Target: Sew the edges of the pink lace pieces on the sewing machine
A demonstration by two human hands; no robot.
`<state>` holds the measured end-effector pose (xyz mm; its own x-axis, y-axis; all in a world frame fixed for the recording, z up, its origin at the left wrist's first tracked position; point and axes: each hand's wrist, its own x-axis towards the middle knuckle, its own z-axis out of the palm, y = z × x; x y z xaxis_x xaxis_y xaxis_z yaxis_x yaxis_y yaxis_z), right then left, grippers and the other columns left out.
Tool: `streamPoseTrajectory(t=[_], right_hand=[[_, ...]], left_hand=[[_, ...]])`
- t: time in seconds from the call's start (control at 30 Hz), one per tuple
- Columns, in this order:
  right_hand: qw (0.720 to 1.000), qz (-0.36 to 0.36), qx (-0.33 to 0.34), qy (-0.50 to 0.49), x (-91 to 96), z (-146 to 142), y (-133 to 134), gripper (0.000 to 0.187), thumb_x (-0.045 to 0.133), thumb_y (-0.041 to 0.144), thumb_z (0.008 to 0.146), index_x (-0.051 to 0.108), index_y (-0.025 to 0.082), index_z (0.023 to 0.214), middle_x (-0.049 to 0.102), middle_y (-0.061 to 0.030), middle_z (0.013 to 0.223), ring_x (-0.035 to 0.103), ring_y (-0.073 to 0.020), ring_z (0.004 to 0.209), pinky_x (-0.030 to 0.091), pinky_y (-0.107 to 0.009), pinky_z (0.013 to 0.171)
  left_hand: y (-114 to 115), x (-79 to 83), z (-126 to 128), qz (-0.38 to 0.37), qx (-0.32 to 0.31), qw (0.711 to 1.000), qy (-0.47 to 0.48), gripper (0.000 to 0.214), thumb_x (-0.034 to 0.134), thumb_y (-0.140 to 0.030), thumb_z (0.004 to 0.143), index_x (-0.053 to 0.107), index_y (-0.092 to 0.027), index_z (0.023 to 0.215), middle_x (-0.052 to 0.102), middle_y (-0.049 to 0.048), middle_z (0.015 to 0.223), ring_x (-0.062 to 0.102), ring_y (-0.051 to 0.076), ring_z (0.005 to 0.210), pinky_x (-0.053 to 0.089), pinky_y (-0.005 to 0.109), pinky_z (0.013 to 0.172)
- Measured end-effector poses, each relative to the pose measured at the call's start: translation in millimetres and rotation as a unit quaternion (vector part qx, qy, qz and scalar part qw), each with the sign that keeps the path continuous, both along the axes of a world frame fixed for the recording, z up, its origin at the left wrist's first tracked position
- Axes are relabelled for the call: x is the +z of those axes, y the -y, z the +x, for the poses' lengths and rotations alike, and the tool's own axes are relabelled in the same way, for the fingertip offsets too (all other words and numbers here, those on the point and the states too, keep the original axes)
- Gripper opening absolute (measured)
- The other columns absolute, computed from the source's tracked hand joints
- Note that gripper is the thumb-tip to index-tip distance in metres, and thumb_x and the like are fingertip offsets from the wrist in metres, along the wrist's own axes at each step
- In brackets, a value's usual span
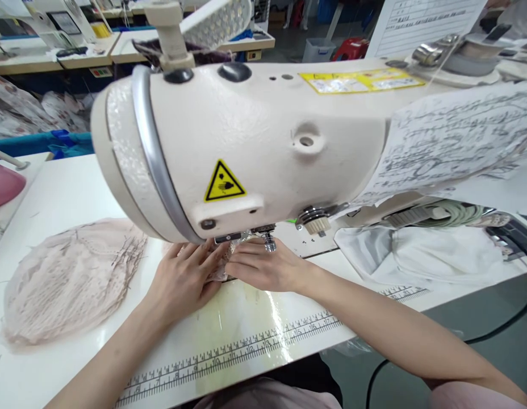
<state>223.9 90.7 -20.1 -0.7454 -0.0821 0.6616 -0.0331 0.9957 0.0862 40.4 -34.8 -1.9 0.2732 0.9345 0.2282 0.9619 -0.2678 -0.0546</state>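
A cream sewing machine head (246,136) fills the middle of the view, with its presser foot (268,243) just below. Under it lies a small piece of pale pink lace fabric (223,267). My left hand (184,278) rests flat on the table with its fingers stretched onto the fabric from the left. My right hand (263,267) lies beside it, fingers pressed together on the fabric right at the foot. The needle area is mostly hidden by the machine head.
A heap of pink lace pieces (67,278) lies on the white table (76,193) at the left. A ruler strip (246,346) runs along the front edge. White cloth (417,255) and printed paper (455,142) sit at the right, a black cable (502,329) hangs there.
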Motion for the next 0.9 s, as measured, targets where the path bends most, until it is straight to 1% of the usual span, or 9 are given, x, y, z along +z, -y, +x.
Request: streamPoseTrajectory(t=[0.2,0.33,0.43,0.6,0.77,0.83,0.9], right_hand=[[0.998,0.019,-0.056,0.001,5.8,2.1,1.8,0.02,0.049,0.002,0.087,0.058,0.019,0.084,0.062,0.0095,0.07,0.052,-0.0059,0.067,0.024,-0.027,0.049],[0.994,0.05,-0.094,-0.007,11.1,2.0,1.5,0.02,0.05,0.002,0.085,0.055,0.021,0.079,0.062,0.0105,0.067,0.043,-0.0065,0.056,0.025,-0.027,0.047],[0.994,0.06,-0.097,0.002,13.6,1.7,-2.2,0.02,0.051,0.003,0.083,0.055,0.022,0.078,0.062,0.0098,0.067,0.039,-0.0067,0.051,0.024,-0.027,0.044],[0.994,0.059,-0.089,0.018,14.2,2.2,-7.3,0.019,0.047,0.006,0.086,0.058,0.021,0.083,0.063,0.0075,0.072,0.042,-0.0078,0.053,0.02,-0.028,0.042],[0.992,0.057,-0.106,0.037,11.2,4.1,-7.0,0.023,0.043,0.007,0.09,0.06,0.021,0.088,0.064,0.0065,0.079,0.046,-0.0065,0.057,0.021,-0.029,0.045],[0.993,0.05,-0.102,0.043,9.5,4.8,-6.6,0.022,0.044,0.008,0.092,0.061,0.022,0.09,0.065,0.0063,0.082,0.047,-0.0062,0.059,0.022,-0.028,0.046],[0.993,0.046,-0.095,0.045,7.7,5.5,-5.9,0.021,0.047,0.009,0.092,0.062,0.023,0.093,0.067,0.0061,0.087,0.047,-0.0058,0.06,0.022,-0.027,0.047]], left_hand=[[-0.2,0.0,0.3,0.005,-0.001,1.0,-0.009,0.048,0.046,-0.031,0.09,0.055,-0.017,0.135,0.069,0.014,0.116,0.066,0.03,0.098,0.045,0.049,0.09],[-1.3,1.6,0.3,0.006,-0.005,1.0,-0.017,0.045,0.047,-0.031,0.09,0.057,-0.017,0.132,0.069,0.0137,0.113,0.065,0.029,0.097,0.044,0.048,0.089],[-2.1,3.1,1.1,0.013,-0.01,1.0,-0.025,0.042,0.046,-0.031,0.091,0.06,-0.017,0.128,0.07,0.0131,0.109,0.065,0.029,0.095,0.043,0.046,0.086],[-2.8,2.6,1.5,0.015,-0.006,1.0,-0.021,0.043,0.048,-0.034,0.092,0.058,-0.017,0.13,0.071,0.0112,0.103,0.064,0.027,0.088,0.044,0.044,0.083],[-3.4,1.8,1.2,0.017,-0.001,1.0,-0.015,0.042,0.048,-0.037,0.094,0.057,-0.017,0.13,0.071,0.0093,0.095,0.064,0.025,0.082,0.046,0.043,0.079],[-3.5,2.1,0.7,0.035,-0.007,0.999,-0.012,0.039,0.05,-0.035,0.094,0.059,-0.017,0.128,0.072,0.0087,0.095,0.065,0.025,0.081,0.046,0.042,0.078],[-3.5,2.4,-0.1,0.074,-0.034,0.997,-0.003,0.032,0.053,-0.028,0.093,0.062,-0.016,0.121,0.073,0.0081,0.103,0.067,0.023,0.085,0.047,0.04,0.079]])
